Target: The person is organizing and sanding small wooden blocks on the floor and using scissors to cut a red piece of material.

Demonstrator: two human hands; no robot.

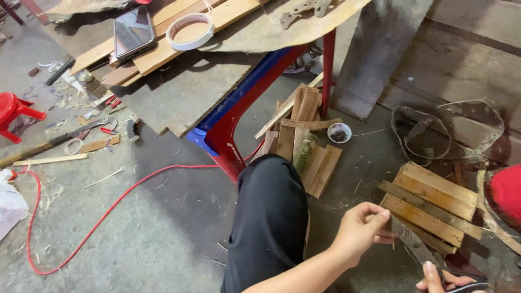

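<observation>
Crouching over the concrete floor (135, 228), you have a red cable (108, 209) looping beside your knee (271, 195); in my judgement a shifted foot could snag it and jerk whatever it feeds. The small slatted wooden pallet (431, 206) sits just past your hands, where an elbow could knock it. Your left hand (361, 230) pinches the upper end of a thin, flat strip (412, 247), fingers closed narrowly on it. Your right hand (442, 279), at the frame's bottom edge, touches the strip's lower end; I cannot tell how firmly it grips. The strip's edge may cut if it slides through your fingers.
</observation>
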